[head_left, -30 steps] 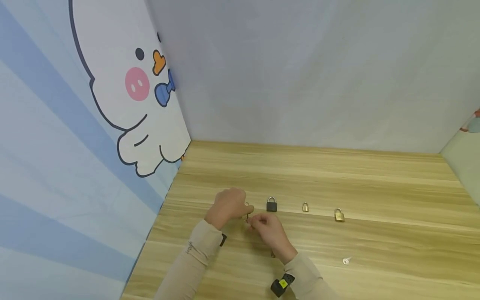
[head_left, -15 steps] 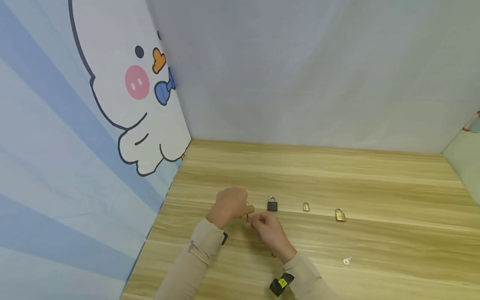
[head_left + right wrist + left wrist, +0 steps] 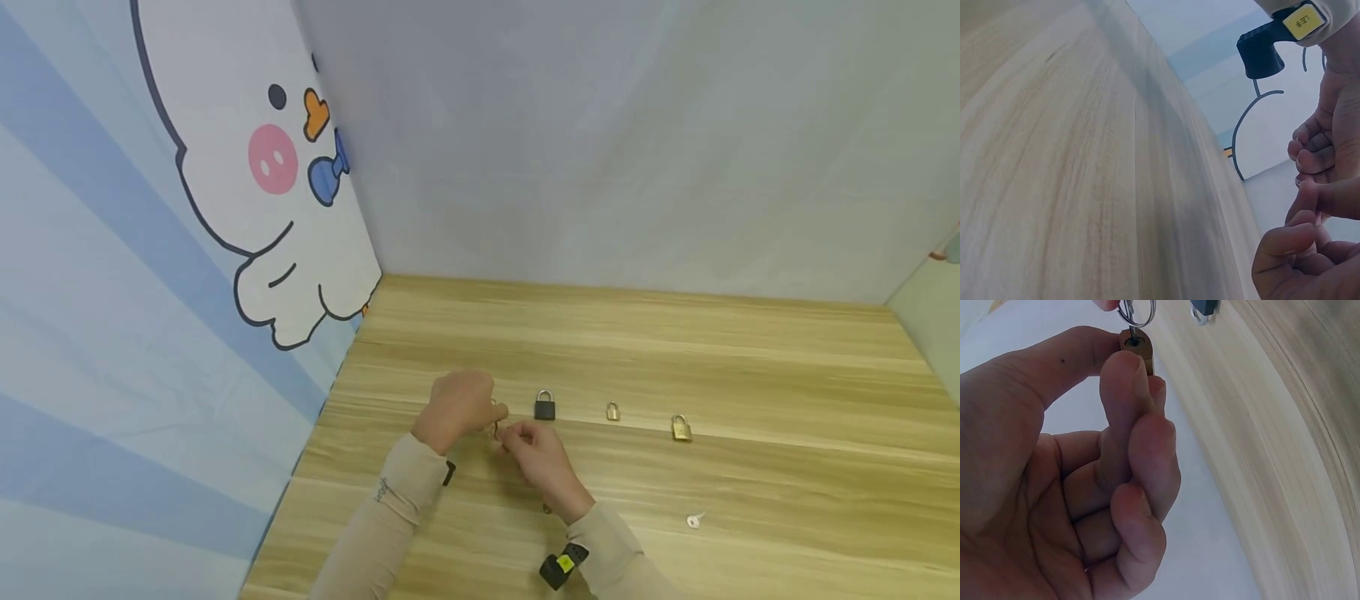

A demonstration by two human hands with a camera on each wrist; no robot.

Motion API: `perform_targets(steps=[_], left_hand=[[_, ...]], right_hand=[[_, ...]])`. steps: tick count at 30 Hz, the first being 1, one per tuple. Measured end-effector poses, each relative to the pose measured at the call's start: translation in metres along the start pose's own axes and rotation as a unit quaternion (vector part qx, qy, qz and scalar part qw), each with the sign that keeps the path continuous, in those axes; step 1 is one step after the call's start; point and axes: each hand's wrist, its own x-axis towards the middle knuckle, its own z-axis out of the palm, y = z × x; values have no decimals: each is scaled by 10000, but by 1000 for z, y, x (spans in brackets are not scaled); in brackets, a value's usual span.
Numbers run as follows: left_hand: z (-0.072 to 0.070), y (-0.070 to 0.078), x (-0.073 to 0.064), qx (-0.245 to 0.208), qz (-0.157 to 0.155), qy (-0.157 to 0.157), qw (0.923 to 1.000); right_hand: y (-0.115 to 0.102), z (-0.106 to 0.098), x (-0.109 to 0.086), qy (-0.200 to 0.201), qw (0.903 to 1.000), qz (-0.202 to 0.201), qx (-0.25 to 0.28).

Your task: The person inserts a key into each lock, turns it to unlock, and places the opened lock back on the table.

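Note:
My left hand (image 3: 459, 410) pinches a small brass padlock (image 3: 1145, 345) between thumb and fingers, its keyhole end showing in the left wrist view. A key (image 3: 1134, 331) stands in the keyhole, and a metal key ring (image 3: 1150, 314) hangs from it. My right hand (image 3: 542, 457) meets the left one, its thumb and forefinger pinching at the key ring; one of its fingertips (image 3: 1107, 303) shows by the ring. In the right wrist view the right hand (image 3: 1297, 256) lies below the left hand (image 3: 1338, 134), and the padlock is hidden by fingers.
A black padlock (image 3: 544, 409), a tiny brass padlock (image 3: 613, 412) and a larger brass padlock (image 3: 681, 429) stand in a row to the right on the wooden table (image 3: 787, 500). A silvery key (image 3: 694, 521) lies nearer. Something small and brass-coloured (image 3: 547, 508) peeks out beside the right wrist.
Both hands stay together in nearly the same place and keep their grip. The head view has shifted very slightly; the padlocks on the table stay where they were.

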Motion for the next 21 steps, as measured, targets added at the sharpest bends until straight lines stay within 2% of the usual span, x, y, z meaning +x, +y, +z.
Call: perform_targets(steps=[16, 21], left_hand=[[-1, 4, 2, -85, 9, -282, 9996], [1, 3, 3, -16, -30, -260, 9997]], right_hand=[[0, -1, 3, 230, 9997, 10, 104], [3, 1, 3, 553, 9976, -410, -68]])
